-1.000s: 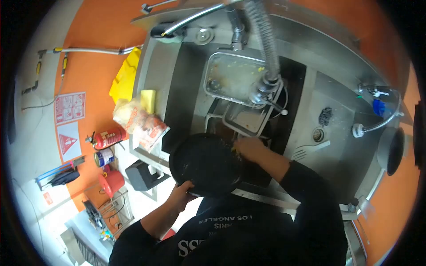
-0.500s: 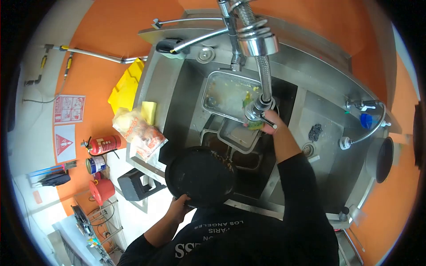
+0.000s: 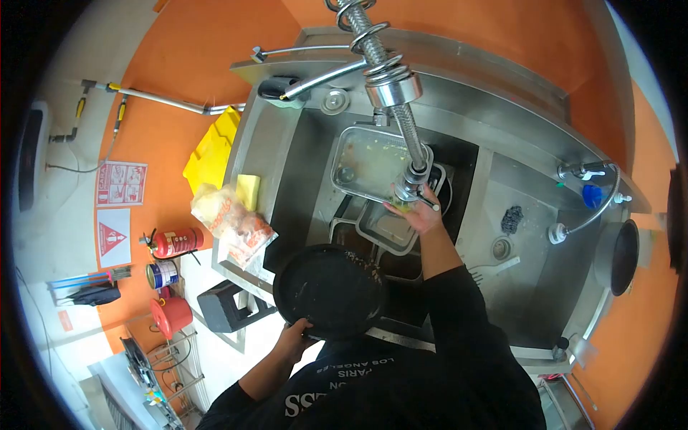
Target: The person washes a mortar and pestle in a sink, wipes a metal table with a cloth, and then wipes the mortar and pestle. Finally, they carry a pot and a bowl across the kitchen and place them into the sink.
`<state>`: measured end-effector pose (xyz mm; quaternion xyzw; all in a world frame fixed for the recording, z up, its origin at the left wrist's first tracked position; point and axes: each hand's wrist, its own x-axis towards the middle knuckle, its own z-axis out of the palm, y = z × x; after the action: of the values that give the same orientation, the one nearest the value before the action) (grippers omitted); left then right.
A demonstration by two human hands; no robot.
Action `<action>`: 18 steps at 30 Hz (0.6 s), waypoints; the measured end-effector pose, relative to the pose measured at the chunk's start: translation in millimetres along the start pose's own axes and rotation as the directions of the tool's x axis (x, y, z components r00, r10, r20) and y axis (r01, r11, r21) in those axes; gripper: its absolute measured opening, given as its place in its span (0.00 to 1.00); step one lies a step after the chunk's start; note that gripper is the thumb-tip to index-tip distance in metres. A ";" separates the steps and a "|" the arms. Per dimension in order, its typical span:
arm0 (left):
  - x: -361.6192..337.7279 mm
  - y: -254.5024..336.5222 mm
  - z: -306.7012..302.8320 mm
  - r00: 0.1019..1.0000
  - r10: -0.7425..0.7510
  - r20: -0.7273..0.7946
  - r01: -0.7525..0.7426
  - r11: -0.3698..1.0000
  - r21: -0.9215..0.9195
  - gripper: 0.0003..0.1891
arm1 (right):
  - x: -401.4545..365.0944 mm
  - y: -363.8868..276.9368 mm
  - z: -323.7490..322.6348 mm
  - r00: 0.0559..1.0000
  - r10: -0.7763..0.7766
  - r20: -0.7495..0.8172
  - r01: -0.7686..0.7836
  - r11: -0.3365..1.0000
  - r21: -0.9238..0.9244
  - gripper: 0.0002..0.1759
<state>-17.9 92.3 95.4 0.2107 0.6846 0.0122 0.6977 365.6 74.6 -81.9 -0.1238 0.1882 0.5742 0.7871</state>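
Note:
My left hand (image 3: pixel 292 342) grips the near edge of a black round pan (image 3: pixel 330 292), tilted over the front edge of the sink. Pale food bits cling to the pan's far right rim. My right hand (image 3: pixel 424 215) is beneath the spray head (image 3: pixel 413 185), palm turned up. A yellow-green sponge (image 3: pixel 405 207) shows partly between its fingers and thumb; the rest is hidden by the spray head. Just beyond lies a rectangular metal tray (image 3: pixel 369 161) with cloudy water and food scraps. Below my right hand sits a smaller metal pan (image 3: pixel 390 233).
A second basin on the right holds a dark scouring pad (image 3: pixel 511 219) and a white fork-like utensil (image 3: pixel 494 268). Plastic bags (image 3: pixel 233 222) and a yellow sponge (image 3: pixel 248 190) lie on the left ledge. A spring hose (image 3: pixel 373 50) hangs over the sink. A black stool (image 3: pixel 228 307) stands left.
My right hand has drawn slightly nearer and turned palm up under the spray head. My left hand still holds the pan. The whole view has shifted a little.

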 end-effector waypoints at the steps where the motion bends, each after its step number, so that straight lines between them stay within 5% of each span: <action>1: 1.1 -0.2 -0.6 1.000 0.002 0.003 -0.002 1.000 0.002 0.29 | 0.3 -0.6 -4.6 1.000 -0.003 0.002 0.003 1.000 0.000 0.25; 4: 3.2 -1.5 -3.0 1.000 0.006 0.003 -0.005 1.000 -0.016 0.28 | -4.6 2.3 -0.7 0.992 -0.084 0.095 0.073 0.990 0.118 0.26; 7: 4.4 -2.7 -5.4 1.000 -0.007 -0.002 0.007 1.000 0.000 0.28 | -8.6 7.8 -4.0 0.983 -0.178 0.037 0.179 0.983 -0.025 0.25; 9: 5.4 -4.0 -7.1 1.000 0.004 0.022 -0.003 1.000 -0.014 0.28 | 1.1 14.3 -16.6 1.000 0.011 0.025 -0.012 0.999 0.043 0.21; 16: -0.9 -0.6 -2.5 0.999 0.013 0.036 -0.013 1.000 -0.004 0.26 | 16.3 34.0 -47.0 0.982 -0.030 -0.184 0.037 0.999 0.035 0.10; 18: -4.9 0.8 2.7 1.000 0.012 0.005 -0.012 1.000 -0.017 0.25 | 21.9 27.3 -55.7 0.894 -0.139 -0.425 -0.111 0.852 -0.512 0.16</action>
<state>-15.4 90.7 100.3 0.2089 0.6816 0.0216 0.7009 337.0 78.9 -140.9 -0.4633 0.1993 0.5534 0.6629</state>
